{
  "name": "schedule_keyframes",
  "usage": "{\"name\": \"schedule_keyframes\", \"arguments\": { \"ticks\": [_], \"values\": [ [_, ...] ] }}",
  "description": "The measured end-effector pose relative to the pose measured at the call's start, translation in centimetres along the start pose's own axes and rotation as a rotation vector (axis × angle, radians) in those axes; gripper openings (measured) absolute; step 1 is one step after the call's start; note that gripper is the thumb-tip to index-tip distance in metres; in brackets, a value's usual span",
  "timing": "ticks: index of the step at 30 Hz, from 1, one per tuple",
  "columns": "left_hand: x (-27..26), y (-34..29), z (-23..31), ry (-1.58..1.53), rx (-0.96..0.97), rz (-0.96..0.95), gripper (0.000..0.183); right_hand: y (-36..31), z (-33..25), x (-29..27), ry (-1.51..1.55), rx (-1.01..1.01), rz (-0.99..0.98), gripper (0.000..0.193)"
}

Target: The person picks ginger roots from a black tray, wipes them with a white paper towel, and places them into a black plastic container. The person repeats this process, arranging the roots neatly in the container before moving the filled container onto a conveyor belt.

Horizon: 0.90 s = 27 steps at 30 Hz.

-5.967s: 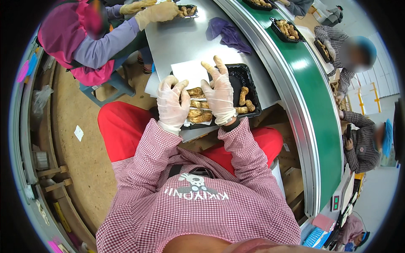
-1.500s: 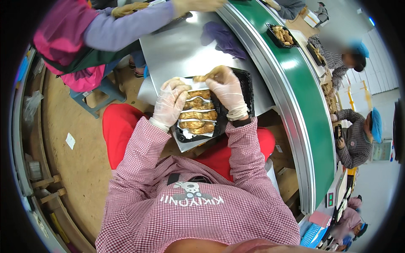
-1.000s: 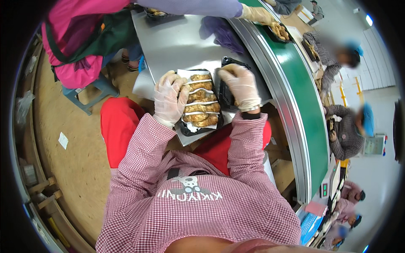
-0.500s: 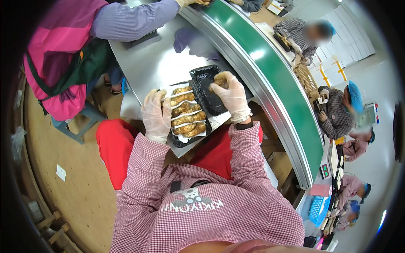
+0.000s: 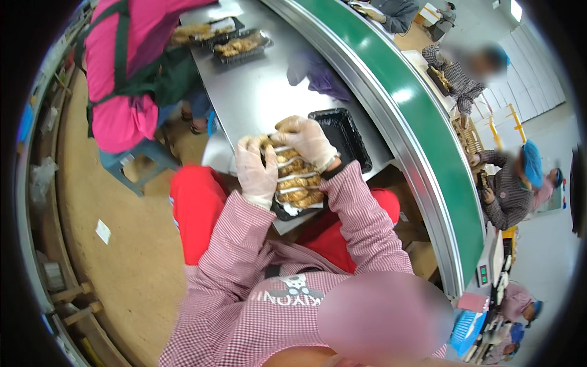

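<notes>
A black plastic tray [image 5: 287, 214] filled with brown, knobbly pieces [image 5: 299, 182] sits in front of me at the table's edge. White strips [image 5: 291, 163] lie between the rows of pieces. My left hand [image 5: 255, 171], in a pale translucent glove, curls over the tray's far left corner with thumb and fingers at a brown knobbly piece [image 5: 266, 141]. Bent over the same far end, my gloved right hand [image 5: 304, 142] has its fingertips closed at that piece, partly hiding it. Just right of it lies an empty black tray [image 5: 348, 144].
The metal table [image 5: 244, 85] holds more filled trays [image 5: 240, 46] and a purple cloth [image 5: 321, 79] farther off. Along the right runs a green conveyor belt [image 5: 391, 85] with a metal rail. A person in pink [image 5: 131, 67] sits at left; co-workers [image 5: 507, 186] sit across the belt.
My right hand has moved left from above the empty tray to the filled tray's far end, bringing a brown piece. My left hand has shifted toward that end. The whole view has swung.
</notes>
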<state>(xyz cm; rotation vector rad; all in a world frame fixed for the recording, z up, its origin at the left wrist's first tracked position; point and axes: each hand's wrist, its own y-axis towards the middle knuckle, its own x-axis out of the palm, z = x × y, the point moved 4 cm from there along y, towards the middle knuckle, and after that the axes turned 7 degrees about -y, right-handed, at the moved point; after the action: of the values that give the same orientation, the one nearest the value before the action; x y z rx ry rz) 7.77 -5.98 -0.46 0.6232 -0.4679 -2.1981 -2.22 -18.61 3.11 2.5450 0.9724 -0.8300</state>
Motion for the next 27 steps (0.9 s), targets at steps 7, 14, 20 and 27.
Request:
{"name": "schedule_keyframes", "arguments": {
  "ticks": [7, 14, 20, 27],
  "values": [
    [-0.6, 1.4, -0.4, 0.106, 0.119, -0.104, 0.016, 0.0, -0.6, 0.6, -0.188, -0.201, 0.04, 0.016],
    [-1.2, 2.1, -0.7, 0.184, 0.183, -0.19, 0.014, 0.5, -0.7, 2.1, -0.593, -0.374, 0.001, 0.05],
    [-0.6, 3.3, -1.4, 0.284, 0.201, -0.348, 0.017, 1.0, 0.7, 2.3, -0.569, -0.266, -0.127, 0.052],
    [-0.5, 3.4, 0.0, 0.052, 0.04, -0.376, 0.041, 3.6, 5.1, 1.3, -0.31, -0.782, 0.368, 0.044]
  ]
}}
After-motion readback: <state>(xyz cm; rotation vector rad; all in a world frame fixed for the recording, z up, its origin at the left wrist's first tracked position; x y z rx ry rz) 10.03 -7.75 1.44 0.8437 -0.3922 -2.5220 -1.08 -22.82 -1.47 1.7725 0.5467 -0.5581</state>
